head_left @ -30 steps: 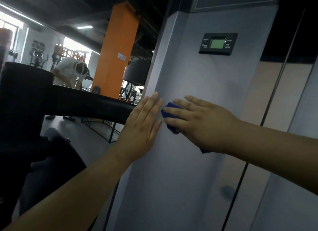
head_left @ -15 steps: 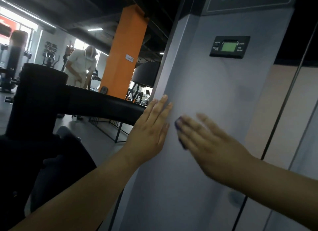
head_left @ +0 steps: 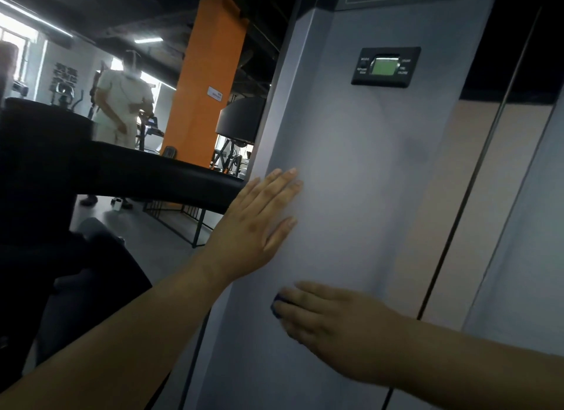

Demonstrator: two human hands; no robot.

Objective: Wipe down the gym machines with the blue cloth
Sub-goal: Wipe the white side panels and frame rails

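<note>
Now right hand (head_left: pixel 332 321) flat on cloth (head_left: pixel 276 307)

The machine's upright grey shroud panel (head_left: pixel 351 180) faces you. Your left hand (head_left: pixel 259 220) lies flat against it near its left edge, fingers straight. Lower down, your right hand (head_left: pixel 332 321) presses the blue cloth (head_left: pixel 276 306) to the same face, with only a corner showing. A small black display (head_left: pixel 385 67) sits high on it.

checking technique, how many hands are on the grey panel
2. The left hand lies flat on the grey panel near its left edge; the right hand, lower, presses the blue cloth against it.
</note>
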